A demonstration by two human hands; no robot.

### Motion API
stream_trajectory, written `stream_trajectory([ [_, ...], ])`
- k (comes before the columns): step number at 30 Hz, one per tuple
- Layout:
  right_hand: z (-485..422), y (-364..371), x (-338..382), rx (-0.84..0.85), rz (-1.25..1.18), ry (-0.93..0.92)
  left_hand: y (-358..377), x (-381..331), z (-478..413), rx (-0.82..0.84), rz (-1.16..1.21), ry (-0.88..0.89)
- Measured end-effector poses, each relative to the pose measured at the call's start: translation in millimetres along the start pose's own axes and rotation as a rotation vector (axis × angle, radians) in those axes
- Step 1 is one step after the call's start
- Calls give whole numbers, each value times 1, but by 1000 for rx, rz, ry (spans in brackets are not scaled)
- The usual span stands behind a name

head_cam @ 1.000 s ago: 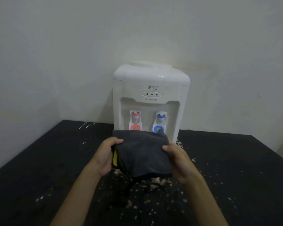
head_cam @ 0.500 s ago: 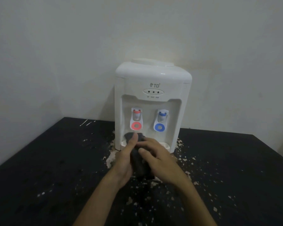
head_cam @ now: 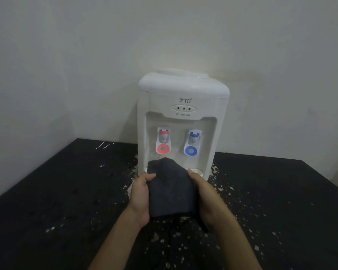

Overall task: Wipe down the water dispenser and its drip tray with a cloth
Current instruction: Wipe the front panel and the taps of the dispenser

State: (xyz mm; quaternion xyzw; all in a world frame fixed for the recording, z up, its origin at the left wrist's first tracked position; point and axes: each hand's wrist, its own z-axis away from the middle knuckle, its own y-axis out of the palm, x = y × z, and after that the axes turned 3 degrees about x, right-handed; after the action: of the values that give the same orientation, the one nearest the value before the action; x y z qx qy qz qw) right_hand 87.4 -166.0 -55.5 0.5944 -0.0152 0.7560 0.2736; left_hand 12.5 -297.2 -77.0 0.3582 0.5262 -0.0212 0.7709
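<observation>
**Dark cloth held in both hands in front of the dispenser**

The white water dispenser [head_cam: 183, 90] stands at the far side of a black table [head_cam: 67, 191], against the wall. The dark grey cloth [head_cam: 170, 190] hangs between both hands, just near of the dispenser's base and below the red tap [head_cam: 163, 142] and blue tap [head_cam: 192, 144]. The left hand [head_cam: 141, 197] grips its left edge, thumb curled over the front. The right hand [head_cam: 207, 197] grips the right edge likewise. The other fingers lie behind the cloth, so their spread cannot be told. A pale sliver right of the cloth's top is probably the drip tray [head_cam: 195, 171]. Pale flecks dot the table.
</observation>
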Motion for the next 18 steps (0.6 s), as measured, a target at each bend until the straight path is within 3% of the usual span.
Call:
stream_trajectory([
  [6, -1, -7, 7, -13, 11, -177, -6, -4, -8, 7, 56, -63],
  [10, -1, -4, 9, -3, 31, -296, -3, -4, -8, 96, 72, -108],
  [15, -12, 21, -10, -156, 330, -402, 12, 7, -13, 42, 0, -134],
  [18, -23, 30, -25, -272, 302, -432, 28, 13, -17, -10, -68, -73],
])
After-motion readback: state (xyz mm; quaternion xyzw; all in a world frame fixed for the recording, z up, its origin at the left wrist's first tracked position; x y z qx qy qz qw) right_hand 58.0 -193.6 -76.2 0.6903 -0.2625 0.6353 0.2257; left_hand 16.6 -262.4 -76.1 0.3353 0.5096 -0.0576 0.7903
